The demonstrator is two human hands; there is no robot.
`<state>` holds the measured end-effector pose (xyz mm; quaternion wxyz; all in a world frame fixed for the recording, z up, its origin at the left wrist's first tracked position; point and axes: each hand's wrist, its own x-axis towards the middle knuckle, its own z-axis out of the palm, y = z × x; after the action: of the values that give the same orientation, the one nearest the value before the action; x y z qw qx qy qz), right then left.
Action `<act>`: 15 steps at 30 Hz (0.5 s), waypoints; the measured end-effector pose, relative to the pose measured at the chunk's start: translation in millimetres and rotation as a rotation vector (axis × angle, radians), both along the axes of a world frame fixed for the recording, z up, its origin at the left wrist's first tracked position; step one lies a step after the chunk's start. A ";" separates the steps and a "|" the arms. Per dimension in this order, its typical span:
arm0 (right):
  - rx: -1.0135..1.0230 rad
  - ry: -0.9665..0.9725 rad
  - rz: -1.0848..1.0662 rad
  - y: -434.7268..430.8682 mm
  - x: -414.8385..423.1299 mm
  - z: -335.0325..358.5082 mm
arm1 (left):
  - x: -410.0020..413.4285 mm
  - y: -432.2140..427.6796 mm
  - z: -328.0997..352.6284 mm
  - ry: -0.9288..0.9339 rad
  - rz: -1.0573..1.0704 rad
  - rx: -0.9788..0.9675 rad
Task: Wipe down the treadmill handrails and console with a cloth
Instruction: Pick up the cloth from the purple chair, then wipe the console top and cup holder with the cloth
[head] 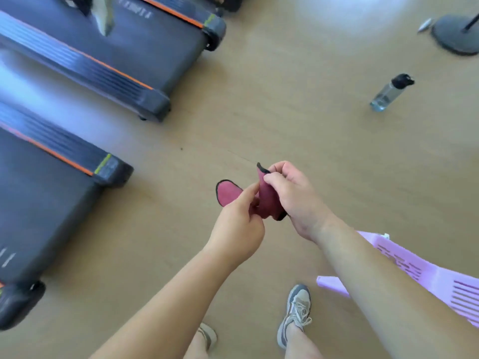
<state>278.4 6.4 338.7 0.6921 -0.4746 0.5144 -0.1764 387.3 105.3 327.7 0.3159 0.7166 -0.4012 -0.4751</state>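
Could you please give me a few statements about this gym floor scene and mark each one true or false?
1. Both the left hand and the right hand grip the red cloth. True.
2. The cloth is pressed against a treadmill. False: it is held in the air above the floor, apart from both treadmills.
3. A clear water bottle stands on the floor. True.
4. The basket by the right arm is green. False: it is lilac.

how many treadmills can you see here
2. One treadmill lies at the upper left; the other treadmill lies at the lower left, nearer the person. Both are cut off by the frame, so more may stand beyond it.
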 end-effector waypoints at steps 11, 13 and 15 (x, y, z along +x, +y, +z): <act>-0.194 -0.048 0.710 184.7 359.0 186.9 | 322.1 249.7 137.3 -0.102 0.713 -0.189; -0.199 -0.078 0.832 215.5 407.8 204.5 | 363.0 292.7 150.4 -0.210 0.744 -0.189; -0.220 -0.107 0.897 235.0 454.3 219.7 | 398.9 327.1 161.9 -0.314 0.771 -0.115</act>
<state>732.6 241.4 558.3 0.6712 -0.7110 0.2000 0.0628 786.2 432.4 489.6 0.4452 0.8592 -0.1727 -0.1837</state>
